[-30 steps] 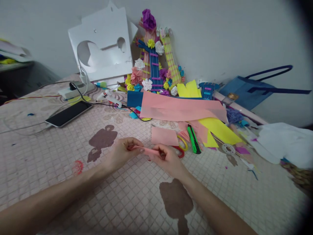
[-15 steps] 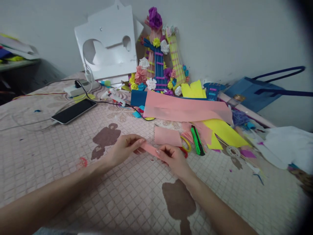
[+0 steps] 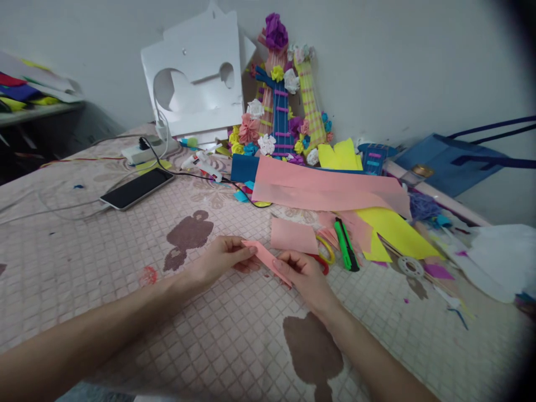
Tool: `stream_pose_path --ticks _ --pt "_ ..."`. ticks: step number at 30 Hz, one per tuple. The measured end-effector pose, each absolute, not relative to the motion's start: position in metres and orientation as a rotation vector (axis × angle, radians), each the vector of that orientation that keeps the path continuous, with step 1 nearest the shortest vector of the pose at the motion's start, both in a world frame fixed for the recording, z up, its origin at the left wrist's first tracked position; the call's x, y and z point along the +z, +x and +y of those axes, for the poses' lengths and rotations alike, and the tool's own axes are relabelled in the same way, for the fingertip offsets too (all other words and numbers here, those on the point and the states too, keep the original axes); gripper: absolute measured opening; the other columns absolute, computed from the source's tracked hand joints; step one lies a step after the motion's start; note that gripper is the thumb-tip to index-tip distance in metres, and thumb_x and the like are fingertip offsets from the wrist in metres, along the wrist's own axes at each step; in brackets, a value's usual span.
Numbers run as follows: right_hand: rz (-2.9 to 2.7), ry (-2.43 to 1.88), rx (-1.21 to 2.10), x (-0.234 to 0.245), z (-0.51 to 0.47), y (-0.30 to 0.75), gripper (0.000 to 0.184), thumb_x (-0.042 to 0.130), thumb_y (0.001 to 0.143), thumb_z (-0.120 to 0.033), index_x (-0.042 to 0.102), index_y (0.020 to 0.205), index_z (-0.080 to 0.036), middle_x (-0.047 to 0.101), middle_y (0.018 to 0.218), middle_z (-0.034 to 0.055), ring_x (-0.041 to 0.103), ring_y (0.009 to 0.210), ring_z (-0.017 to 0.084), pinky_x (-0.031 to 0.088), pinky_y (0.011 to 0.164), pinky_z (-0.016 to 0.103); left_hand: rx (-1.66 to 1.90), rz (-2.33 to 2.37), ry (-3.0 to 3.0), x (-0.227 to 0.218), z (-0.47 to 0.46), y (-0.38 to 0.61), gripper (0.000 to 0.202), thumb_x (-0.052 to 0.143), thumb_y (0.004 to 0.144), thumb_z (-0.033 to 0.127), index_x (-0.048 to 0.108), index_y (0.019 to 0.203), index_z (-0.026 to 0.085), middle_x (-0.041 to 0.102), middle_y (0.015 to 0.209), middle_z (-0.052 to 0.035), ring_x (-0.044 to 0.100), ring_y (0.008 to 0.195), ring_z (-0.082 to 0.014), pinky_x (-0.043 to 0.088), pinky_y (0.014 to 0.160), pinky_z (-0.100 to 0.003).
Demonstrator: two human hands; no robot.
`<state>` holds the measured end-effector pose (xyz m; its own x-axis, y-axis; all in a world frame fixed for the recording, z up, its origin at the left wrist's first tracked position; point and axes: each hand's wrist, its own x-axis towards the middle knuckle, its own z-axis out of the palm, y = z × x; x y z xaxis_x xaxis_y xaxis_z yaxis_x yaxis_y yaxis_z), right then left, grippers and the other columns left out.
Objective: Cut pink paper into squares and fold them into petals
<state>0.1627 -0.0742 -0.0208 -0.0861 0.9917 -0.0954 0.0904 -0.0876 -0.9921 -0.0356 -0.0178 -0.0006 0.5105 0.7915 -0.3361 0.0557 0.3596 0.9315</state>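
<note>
Between my two hands, just above the table, is a narrow folded strip of pink paper (image 3: 264,255), slanting down to the right. My left hand (image 3: 232,255) pinches its upper left end between thumb and fingers. Further down the strip, my right hand (image 3: 302,274) is closed on it, thumb on top. Past my right hand lies a small pink paper piece (image 3: 294,235). Scissors with yellow and red handles (image 3: 327,250) stick out beside that piece, partly covered. A green box cutter (image 3: 345,245) rests to the right of them.
Large pink sheets (image 3: 326,187) and yellow paper (image 3: 397,231) lie behind the hands. A white glue gun (image 3: 203,166) with a black cord and a phone (image 3: 137,188) on a cable are at back left. Decorated paper guitars (image 3: 282,120) lean on the wall beside white foam board (image 3: 201,106).
The view has shifted slightly, so everything sits further right. My left fingers have shifted on the strip, and more of its upper left end shows. Both hands still hold it.
</note>
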Motion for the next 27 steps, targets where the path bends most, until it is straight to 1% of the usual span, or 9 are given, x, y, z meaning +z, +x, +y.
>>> stream_pose_path --ticks 4,7,9,11,13,17,20,23,27 --pt "-1.330 -1.343 1.240 -0.019 -0.075 0.163 0.029 0.062 0.081 -0.044 0.058 0.067 -0.018 0.044 0.051 -0.0056 0.037 0.046 0.008 0.028 0.043 0.023 0.591 0.915 1.086 -0.003 -0.018 -0.037 0.033 0.062 0.081 0.044 0.068 0.083 0.011 0.072 0.078 -0.0085 0.068 0.070 -0.0154 0.052 0.067 -0.026" --pt "-1.339 -1.358 1.224 -0.019 -0.075 0.162 0.029 0.061 0.082 -0.043 0.058 0.068 -0.018 0.045 0.052 -0.0054 0.038 0.047 0.008 0.027 0.044 0.023 0.639 0.864 1.061 -0.003 -0.018 -0.037 0.036 0.055 0.085 0.046 0.066 0.083 0.012 0.071 0.080 -0.0085 0.068 0.074 -0.0174 0.053 0.069 -0.029" --pt "-1.331 -1.342 1.230 -0.019 -0.076 0.161 0.028 0.061 0.082 -0.042 0.058 0.069 -0.018 0.045 0.053 -0.0053 0.038 0.048 0.008 0.028 0.045 0.023 0.675 0.844 1.077 -0.002 -0.020 -0.035 0.034 0.060 0.082 0.046 0.064 0.085 0.013 0.070 0.082 -0.0072 0.067 0.077 -0.0171 0.053 0.069 -0.028" --pt "-1.335 -1.321 1.220 -0.020 -0.077 0.159 0.028 0.061 0.083 -0.042 0.058 0.069 -0.018 0.045 0.055 -0.0051 0.038 0.050 0.008 0.028 0.045 0.022 0.684 0.854 1.105 -0.002 -0.022 -0.032 0.032 0.071 0.073 0.041 0.063 0.087 0.014 0.069 0.085 -0.0056 0.065 0.077 -0.0156 0.052 0.067 -0.026" --pt "-1.363 -1.312 1.193 -0.020 -0.078 0.157 0.028 0.061 0.084 -0.042 0.058 0.069 -0.018 0.045 0.056 -0.0049 0.038 0.051 0.008 0.029 0.046 0.022 0.696 0.895 1.109 -0.004 -0.023 -0.029 0.032 0.077 0.066 0.035 0.063 0.084 0.013 0.069 0.080 -0.0037 0.063 0.072 -0.0128 0.050 0.064 -0.023" --pt "-1.409 -1.320 1.165 -0.021 -0.080 0.156 0.028 0.060 0.084 -0.040 0.057 0.068 -0.018 0.045 0.056 -0.0050 0.039 0.052 0.008 0.030 0.047 0.022 0.775 0.963 1.082 -0.008 -0.022 -0.027 0.028 0.078 0.064 0.033 0.062 0.072 0.012 0.066 0.068 -0.0009 0.060 0.062 -0.0090 0.049 0.061 -0.020" --pt "-1.397 -1.326 1.197 -0.023 -0.079 0.157 0.028 0.061 0.084 -0.040 0.057 0.068 -0.018 0.046 0.054 -0.0051 0.040 0.050 0.008 0.030 0.047 0.022 0.766 0.988 1.071 -0.007 -0.020 -0.029 0.026 0.076 0.067 0.034 0.064 0.074 0.012 0.067 0.066 -0.0015 0.061 0.061 -0.0098 0.050 0.062 -0.021" --pt "-1.387 -1.344 1.204 -0.025 -0.079 0.159 0.026 0.061 0.084 -0.040 0.060 0.071 -0.018 0.046 0.053 -0.0054 0.039 0.048 0.008 0.029 0.045 0.022 0.705 1.011 1.038 -0.004 -0.019 -0.031 0.025 0.071 0.074 0.036 0.065 0.079 0.012 0.068 0.067 -0.0033 0.066 0.064 -0.0132 0.052 0.063 -0.023" --pt "-1.392 -1.358 1.172 -0.025 -0.079 0.160 0.025 0.061 0.084 -0.038 0.060 0.071 -0.018 0.047 0.052 -0.0054 0.040 0.047 0.008 0.029 0.044 0.022 0.687 1.000 1.010 -0.003 -0.018 -0.034 0.027 0.067 0.078 0.038 0.065 0.083 0.012 0.070 0.073 -0.0054 0.069 0.068 -0.0163 0.053 0.064 -0.025"
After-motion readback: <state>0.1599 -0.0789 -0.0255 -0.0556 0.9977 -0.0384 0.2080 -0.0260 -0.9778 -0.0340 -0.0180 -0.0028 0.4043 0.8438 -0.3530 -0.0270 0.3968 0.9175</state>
